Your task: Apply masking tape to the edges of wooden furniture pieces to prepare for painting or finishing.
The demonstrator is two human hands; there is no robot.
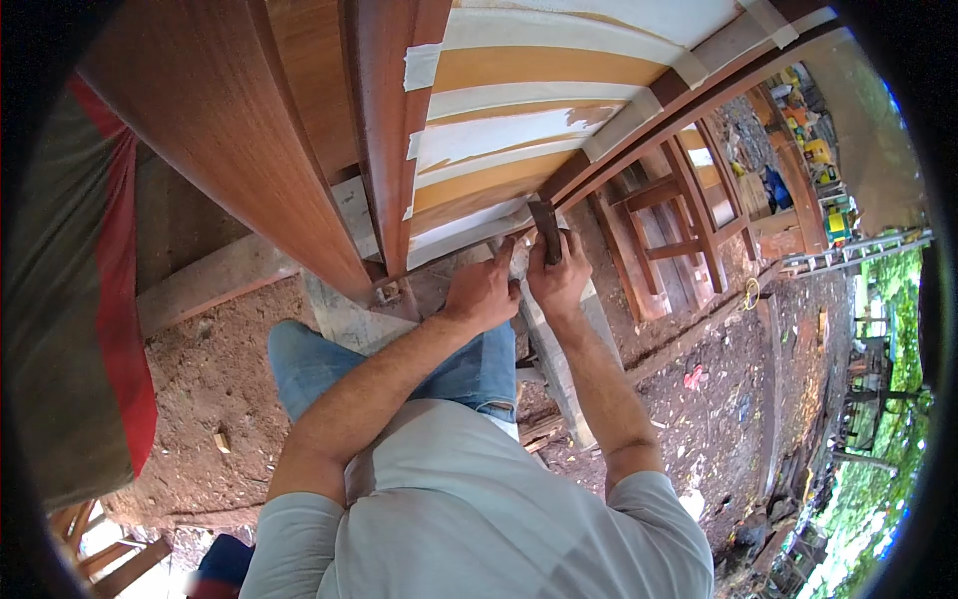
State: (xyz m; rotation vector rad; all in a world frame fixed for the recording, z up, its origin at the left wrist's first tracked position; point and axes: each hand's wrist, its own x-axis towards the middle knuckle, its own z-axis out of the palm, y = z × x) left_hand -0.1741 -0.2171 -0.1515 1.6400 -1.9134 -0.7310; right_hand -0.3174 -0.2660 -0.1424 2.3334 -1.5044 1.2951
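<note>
My right hand [560, 278] grips a dark flat strip-like tool [545, 224], whose far end meets the lower corner of a wooden frame. My left hand [483, 290] is just beside it, index finger stretched forward. A small pale patch shows between the hands, and whether the left fingers hold it is unclear. Before me rises a dark-stained wooden frame [389, 142] with several slatted orange-brown and white bands [516, 146]. Pale masking tape [623, 123] runs along the frame's edge, and loose tape ends [423, 67] stick out at the left side.
A wide stained board [217, 127] stands at the left, near a dark cover with red trim [112, 299]. Weathered timber supports [557, 367] are below my hands. A smaller wooden frame [673, 217], a ladder [853, 251] and cluttered supplies [819, 153] lie to the right.
</note>
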